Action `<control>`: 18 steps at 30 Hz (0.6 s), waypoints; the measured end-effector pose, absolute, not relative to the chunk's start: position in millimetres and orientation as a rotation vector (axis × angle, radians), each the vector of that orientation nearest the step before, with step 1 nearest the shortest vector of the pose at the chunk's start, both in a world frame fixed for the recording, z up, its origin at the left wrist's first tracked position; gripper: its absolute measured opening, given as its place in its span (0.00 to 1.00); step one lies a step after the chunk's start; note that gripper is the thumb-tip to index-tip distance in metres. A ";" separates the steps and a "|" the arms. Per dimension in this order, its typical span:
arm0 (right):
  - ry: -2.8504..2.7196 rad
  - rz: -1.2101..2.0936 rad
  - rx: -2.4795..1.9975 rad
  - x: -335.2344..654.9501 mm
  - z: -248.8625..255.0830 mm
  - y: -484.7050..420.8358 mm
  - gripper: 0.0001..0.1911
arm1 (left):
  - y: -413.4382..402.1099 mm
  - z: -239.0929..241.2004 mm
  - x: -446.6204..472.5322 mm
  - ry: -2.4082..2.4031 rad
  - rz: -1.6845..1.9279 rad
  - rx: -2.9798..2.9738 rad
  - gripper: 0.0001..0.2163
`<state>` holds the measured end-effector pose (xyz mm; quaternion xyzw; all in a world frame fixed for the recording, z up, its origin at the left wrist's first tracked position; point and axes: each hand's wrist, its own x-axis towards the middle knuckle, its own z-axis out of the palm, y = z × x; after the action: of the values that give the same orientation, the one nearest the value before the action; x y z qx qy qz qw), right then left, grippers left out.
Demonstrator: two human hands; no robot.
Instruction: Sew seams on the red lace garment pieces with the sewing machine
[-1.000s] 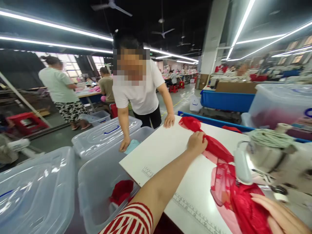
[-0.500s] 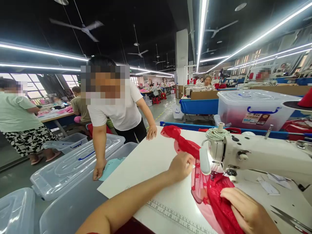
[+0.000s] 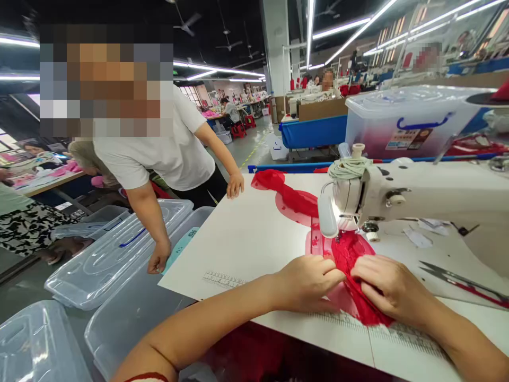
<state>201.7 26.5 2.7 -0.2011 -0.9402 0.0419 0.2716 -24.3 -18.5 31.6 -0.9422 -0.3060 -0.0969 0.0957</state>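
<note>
Sheer red lace fabric (image 3: 296, 201) runs across the white sewing table (image 3: 238, 233) and under the head of the sewing machine (image 3: 350, 196). In front of the needle, my left hand (image 3: 308, 281) is closed on the near left edge of the fabric, thumb and fingers pinched together. My right hand (image 3: 387, 281) has its fingers curled onto the bunched lace on the right side. Both hands are close together, with a strip of red cloth between them. The machine's lamp lights the cloth at the presser foot.
Scissors (image 3: 465, 281) lie at the right beside paper scraps (image 3: 417, 236). A ruler strip (image 3: 225, 278) marks the table's front. A co-worker in a white shirt (image 3: 159, 143) leans at the left table edge, one hand on a blue-green sheet (image 3: 181, 249) above clear plastic boxes (image 3: 119, 254).
My left hand has come back from beside the machine head to the near edge of the fabric. My right hand has shifted closer to it. The view has turned and tilted down.
</note>
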 end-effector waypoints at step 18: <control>-2.535 0.033 -0.788 210.4 10.1 36.7 0.15 | 0.9 22.1 -24.1 -1.016 -0.393 -3.048 0.13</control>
<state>210.4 36.7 10.1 -0.2879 -0.9268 0.0121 0.2408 -24.1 0.9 22.1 -0.9406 -0.3134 -0.1212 -0.0477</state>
